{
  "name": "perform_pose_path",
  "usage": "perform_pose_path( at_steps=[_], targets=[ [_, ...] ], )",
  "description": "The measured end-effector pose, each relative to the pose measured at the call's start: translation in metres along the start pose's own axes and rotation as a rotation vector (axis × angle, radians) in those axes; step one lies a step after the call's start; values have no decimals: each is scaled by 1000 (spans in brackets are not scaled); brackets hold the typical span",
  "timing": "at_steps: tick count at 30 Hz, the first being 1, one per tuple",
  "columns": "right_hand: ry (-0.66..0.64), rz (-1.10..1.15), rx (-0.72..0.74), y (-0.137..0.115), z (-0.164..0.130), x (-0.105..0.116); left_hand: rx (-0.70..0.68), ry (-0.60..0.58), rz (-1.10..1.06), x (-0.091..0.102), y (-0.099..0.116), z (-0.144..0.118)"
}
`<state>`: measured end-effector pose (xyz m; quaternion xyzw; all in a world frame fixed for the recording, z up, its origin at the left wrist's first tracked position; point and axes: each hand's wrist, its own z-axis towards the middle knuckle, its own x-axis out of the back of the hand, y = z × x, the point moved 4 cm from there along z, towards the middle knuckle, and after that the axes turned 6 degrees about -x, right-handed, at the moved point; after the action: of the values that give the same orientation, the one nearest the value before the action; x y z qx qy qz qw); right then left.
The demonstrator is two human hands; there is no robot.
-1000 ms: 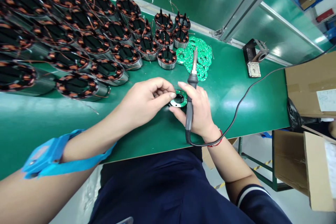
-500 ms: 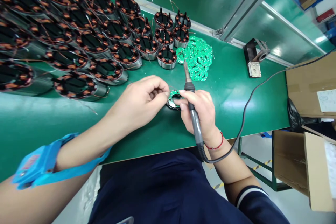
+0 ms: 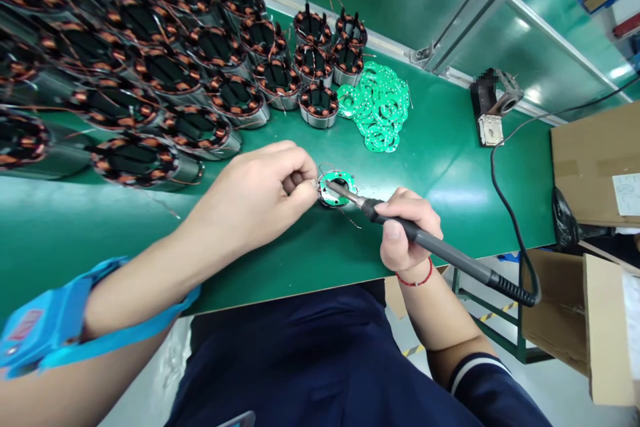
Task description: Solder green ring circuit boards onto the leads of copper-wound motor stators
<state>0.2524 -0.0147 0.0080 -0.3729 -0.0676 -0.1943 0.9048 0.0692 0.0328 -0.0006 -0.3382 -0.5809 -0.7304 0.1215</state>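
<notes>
we see our right hand (image 3: 407, 233) closed around the grey handle of a soldering iron (image 3: 425, 243). the iron lies almost flat and points to the left. its thin metal tip rests on a small green ring board (image 3: 338, 187) that sits on top of a round motor part on the green table (image 3: 450, 173). the ring board is just past the tip of the iron, up and to the left of our right hand, with a little gap between the hand and the board.

our left hand (image 3: 255, 197) is curled, with the thumb and first finger pinched together right at the left edge of the ring board. we cannot tell what it pinches, it is too small to see.

a black cord (image 3: 505, 200) runs from the back of the iron up across the table. farther back lies a pile of green ring boards (image 3: 380, 107), and beside it stand many round motor parts with copper wire (image 3: 210, 73). a blue band (image 3: 55, 327) is on our left wrist.
</notes>
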Motion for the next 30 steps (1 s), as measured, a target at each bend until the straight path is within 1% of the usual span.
perform_pose_path(
  at_steps=[6, 10, 12, 13, 15, 17, 19, 21, 23, 25, 27, 28, 30],
  targets=[
    [-21, 23, 13, -3, 4, -3, 31, 4, 2, -1, 0, 0],
    [9, -20, 22, 1, 0, 0, 30, 7, 26, -1, 2, 0],
    [11, -62, -3, 5, -4, 1, 30, 6, 42, -1, 2, 0],
    [-8, -75, -35, 8, -5, 0, 27, 4, 51, -1, 2, 1],
    [-91, -88, -127, 15, -7, -4, 23, -3, 68, -2, 2, 1],
    [-232, -90, -193, 19, -8, -11, 21, -7, 85, -4, 2, 0],
    [-424, -104, -193, 18, -7, -18, 29, -7, 103, -4, 2, 0],
    [-591, -123, -156, 16, -5, -23, 50, -19, 114, -5, 1, 1],
    [-671, -143, -143, 15, -3, -24, 86, -43, 98, -5, -2, 1],
    [-659, -165, -148, 17, -1, -22, 135, -36, 58, -5, -6, 2],
    [-594, -215, -151, 22, 0, -18, 177, -28, 4, -6, -10, 2],
    [-555, -246, -152, 25, 0, -15, 176, -50, -17, -8, -11, 2],
    [-501, -295, -166, 31, -1, -11, 122, -138, -32, -14, -12, 2]
  ],
)
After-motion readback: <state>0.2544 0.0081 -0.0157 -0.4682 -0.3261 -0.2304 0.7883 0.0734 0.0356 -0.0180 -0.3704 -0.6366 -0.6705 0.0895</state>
